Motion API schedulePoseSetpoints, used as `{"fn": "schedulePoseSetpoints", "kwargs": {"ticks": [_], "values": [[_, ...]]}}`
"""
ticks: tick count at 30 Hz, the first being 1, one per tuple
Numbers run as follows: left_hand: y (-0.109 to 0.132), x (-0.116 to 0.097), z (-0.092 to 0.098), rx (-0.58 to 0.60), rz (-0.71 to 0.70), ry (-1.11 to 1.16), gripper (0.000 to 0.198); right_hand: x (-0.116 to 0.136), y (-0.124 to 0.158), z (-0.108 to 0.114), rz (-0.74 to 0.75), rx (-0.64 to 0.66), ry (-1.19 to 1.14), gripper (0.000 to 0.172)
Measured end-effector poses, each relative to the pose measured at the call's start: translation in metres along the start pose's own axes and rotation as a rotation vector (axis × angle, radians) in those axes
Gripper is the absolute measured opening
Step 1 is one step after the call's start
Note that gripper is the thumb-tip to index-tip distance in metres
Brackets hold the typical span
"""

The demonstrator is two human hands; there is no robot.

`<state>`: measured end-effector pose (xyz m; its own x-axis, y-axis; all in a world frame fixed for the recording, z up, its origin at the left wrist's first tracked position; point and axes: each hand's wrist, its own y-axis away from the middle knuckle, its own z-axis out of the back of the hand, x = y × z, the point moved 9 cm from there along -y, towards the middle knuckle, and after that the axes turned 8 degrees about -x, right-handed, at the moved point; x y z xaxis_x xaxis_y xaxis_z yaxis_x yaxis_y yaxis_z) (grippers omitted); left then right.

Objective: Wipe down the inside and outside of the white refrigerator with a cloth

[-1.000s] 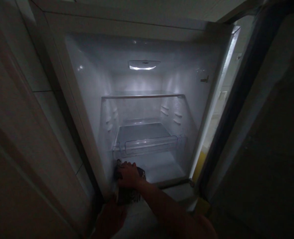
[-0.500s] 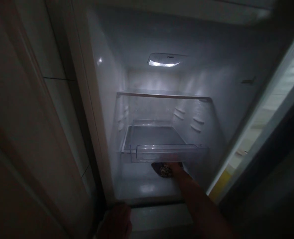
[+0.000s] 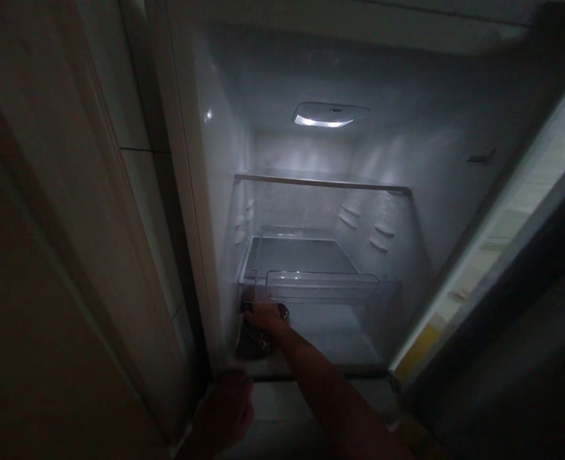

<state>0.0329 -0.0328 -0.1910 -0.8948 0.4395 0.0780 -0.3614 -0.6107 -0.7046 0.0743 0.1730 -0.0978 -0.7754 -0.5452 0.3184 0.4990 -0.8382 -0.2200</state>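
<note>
While fridge [image 3: 225,211] stands open, left hand [image 3: 227,409] sits nearest, just below its front lip, fingers curled; too dark to tell if gripping. Further in, right hand [image 3: 262,316] clutches dark cloth [image 3: 256,343] at near left corner of fridge floor [image 3: 332,335], against left wall. Just above hand, clear drawer [image 3: 320,287]. Beyond, higher, glass shelf [image 3: 320,182]. At far top, lamp [image 3: 323,118] lit.

A dark cloth [image 3: 259,340] lay on the fridge floor [image 3: 332,332], front left. A clear drawer [image 3: 320,287] sat just above.
</note>
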Motion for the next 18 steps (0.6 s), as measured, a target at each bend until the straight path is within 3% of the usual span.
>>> {"fn": "schedulePoseSetpoints", "kwargs": {"ticks": [4,7,14,16,18], "values": [[0.0,0.002,0.0,-0.026,0.029,-0.015,0.032,-0.01,0.051,0.014,0.085,0.047,0.004,0.052],[-0.001,-0.002,0.007,-0.115,-0.041,-0.021,0.035,-0.045,0.082,0.032,0.062,0.059,0.025,0.052],[-0.002,-0.001,0.006,-0.138,-0.062,-0.054,0.032,-0.186,0.128,0.105,-0.403,-0.122,0.229,0.05],[-0.002,-0.001,0.003,-0.112,-0.064,-0.049,0.031,-0.207,0.135,0.116,-0.482,-0.147,0.28,0.046],[-0.001,-0.001,0.001,-0.097,-0.065,-0.033,0.031,-0.213,0.134,0.118,-0.519,-0.165,0.315,0.043]]}}
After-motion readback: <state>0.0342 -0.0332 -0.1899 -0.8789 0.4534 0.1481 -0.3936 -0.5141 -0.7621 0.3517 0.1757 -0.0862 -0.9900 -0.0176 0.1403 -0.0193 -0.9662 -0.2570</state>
